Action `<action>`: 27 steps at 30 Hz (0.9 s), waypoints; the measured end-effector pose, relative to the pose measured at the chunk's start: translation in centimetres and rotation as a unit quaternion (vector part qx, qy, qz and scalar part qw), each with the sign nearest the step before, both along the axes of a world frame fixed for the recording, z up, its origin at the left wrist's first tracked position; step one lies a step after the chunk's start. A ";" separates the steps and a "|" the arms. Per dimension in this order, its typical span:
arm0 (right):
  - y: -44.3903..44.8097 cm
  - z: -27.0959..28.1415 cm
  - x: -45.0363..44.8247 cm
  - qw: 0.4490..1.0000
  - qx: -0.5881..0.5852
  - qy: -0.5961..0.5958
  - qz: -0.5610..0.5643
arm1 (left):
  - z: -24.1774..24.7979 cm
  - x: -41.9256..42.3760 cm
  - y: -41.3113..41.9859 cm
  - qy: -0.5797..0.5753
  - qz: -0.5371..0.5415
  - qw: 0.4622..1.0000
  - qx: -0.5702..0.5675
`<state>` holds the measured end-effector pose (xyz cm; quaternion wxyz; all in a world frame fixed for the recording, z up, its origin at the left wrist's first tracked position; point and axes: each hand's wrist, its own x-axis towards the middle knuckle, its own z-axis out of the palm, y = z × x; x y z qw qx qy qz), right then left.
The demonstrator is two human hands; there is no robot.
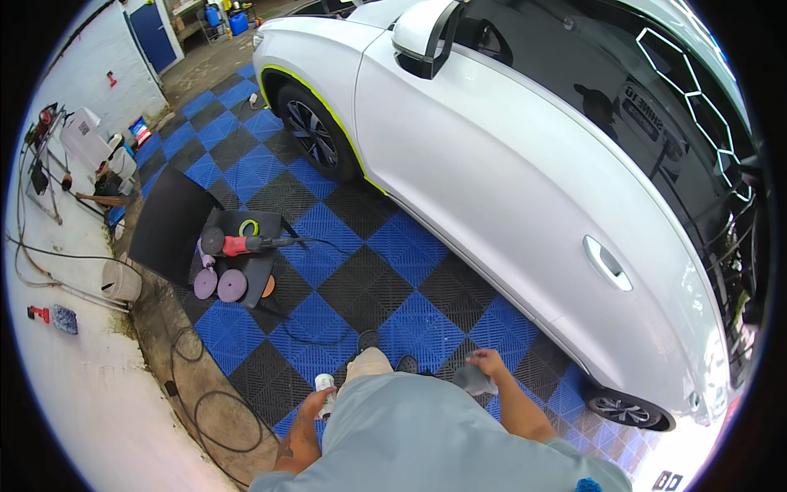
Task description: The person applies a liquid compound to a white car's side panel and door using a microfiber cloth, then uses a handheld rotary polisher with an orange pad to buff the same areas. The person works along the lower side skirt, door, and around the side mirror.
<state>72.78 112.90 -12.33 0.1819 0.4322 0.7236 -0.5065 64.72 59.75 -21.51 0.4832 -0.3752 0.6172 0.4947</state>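
My left hand point(317, 401) is closed around a white bottle point(324, 385) with writing on it, low at my left side. A grey cloth point(473, 379) hangs from the fingers of my right hand point(489, 361), out to my right. Beyond both hands stands a white car point(467, 172), its side running from upper left to lower right. Yellow-green masking tape point(335, 114) follows the edge of its front wheel arch. Neither hand touches the car.
A black chair point(178, 215) at left bears a red-and-black polisher point(240, 245), purple pads point(232, 285) and a tape roll point(248, 228). A black hose or cable point(227, 424) lies coiled by the white wall point(92, 393). Blue and black floor tiles point(418, 320) lie underfoot.
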 end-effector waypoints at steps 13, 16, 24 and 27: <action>0.5 -2.9 -0.4 0.992 0.066 -0.106 0.008 | -2.3 -1.5 -5.3 0.051 0.030 0.998 -0.037; -0.4 -2.1 -6.0 0.994 0.063 -0.084 -0.017 | -2.2 -7.3 -8.6 -0.023 -0.053 0.997 -0.054; -10.1 4.3 -16.5 0.957 0.008 -0.035 0.288 | 3.6 -26.9 -11.0 -0.080 -0.044 0.979 0.181; -15.2 4.9 -16.0 0.992 -0.056 -0.030 0.110 | 5.8 -32.0 -6.5 -0.093 -0.078 0.964 0.235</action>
